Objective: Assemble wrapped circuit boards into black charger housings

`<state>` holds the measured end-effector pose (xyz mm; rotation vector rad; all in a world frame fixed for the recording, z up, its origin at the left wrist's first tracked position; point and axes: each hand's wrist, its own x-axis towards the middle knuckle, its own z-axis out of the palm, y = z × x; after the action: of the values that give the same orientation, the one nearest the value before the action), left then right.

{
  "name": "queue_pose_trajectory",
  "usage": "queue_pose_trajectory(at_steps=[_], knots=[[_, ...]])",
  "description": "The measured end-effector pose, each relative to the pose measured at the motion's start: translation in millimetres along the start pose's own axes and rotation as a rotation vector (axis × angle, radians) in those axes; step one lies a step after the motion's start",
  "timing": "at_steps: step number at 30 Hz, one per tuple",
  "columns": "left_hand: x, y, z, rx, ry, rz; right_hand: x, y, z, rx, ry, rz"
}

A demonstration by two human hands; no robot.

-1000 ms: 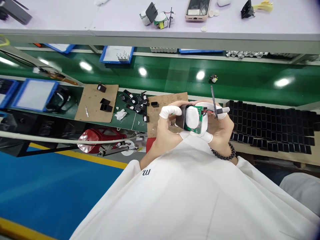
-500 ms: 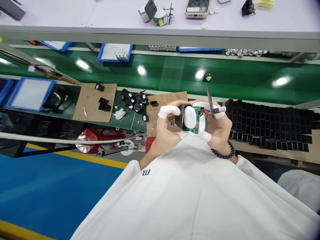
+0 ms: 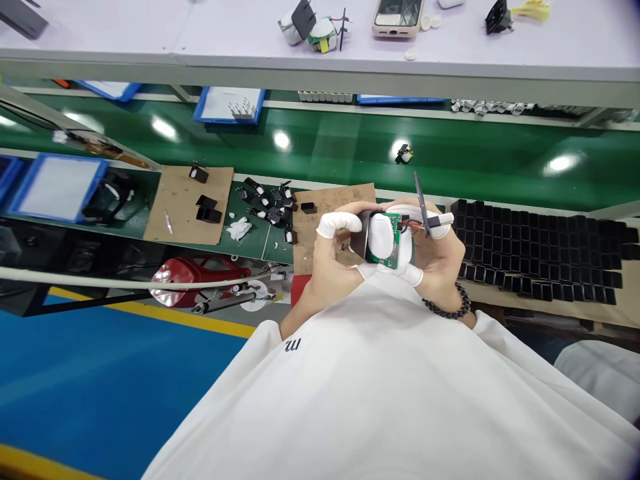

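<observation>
Head view: both hands closed around a small white-and-green part

Head view shows us the part point(image 3: 386, 239) held up in front of the chest, just above the near edge of the table point(image 3: 253, 243). It has a white rounded face, a green board behind it and a dark flat piece on its left side. We see the left hand point(image 3: 331, 261) gripping it from the left. Its fingers point(image 3: 340, 222), capped in white covers, curl over the top and pinch the dark side. The right hand point(image 3: 441, 257) grips it from the right, with its capped fingertips wrapped under and behind the board. A thin black strip point(image 3: 419, 199) stands up from between the right forefinger and thumb, leaning slightly left. Whether it is joined to the part we cannot tell. A dark bead bracelet point(image 3: 449, 309) sits on the right wrist.

Just right of the hands lies a tray point(image 3: 543, 257) filled with rows of black pieces. To the left, two cardboard sheets point(image 3: 186, 207) rest on the table with a heap of small black bits point(image 3: 269, 200) between them. Beyond runs a green belt point(image 3: 330, 148) carrying one small item point(image 3: 404, 154). On the shelf point(image 3: 150, 40) above we see a phone point(image 3: 397, 17).
</observation>
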<state>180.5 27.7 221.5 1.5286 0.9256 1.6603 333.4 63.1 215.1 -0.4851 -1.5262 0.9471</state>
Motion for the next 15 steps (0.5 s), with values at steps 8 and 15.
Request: queue_pose_trajectory(at_steps=[8,15], knots=[[0.3,0.4,-0.3,-0.055,0.004,-0.027,0.5,-6.0,0.6,-0.003,-0.027,0.012],[2.7,-1.7,-0.2,-0.027,0.004,0.007,0.4,-5.3,3.3,-0.002,-0.01,-0.002]])
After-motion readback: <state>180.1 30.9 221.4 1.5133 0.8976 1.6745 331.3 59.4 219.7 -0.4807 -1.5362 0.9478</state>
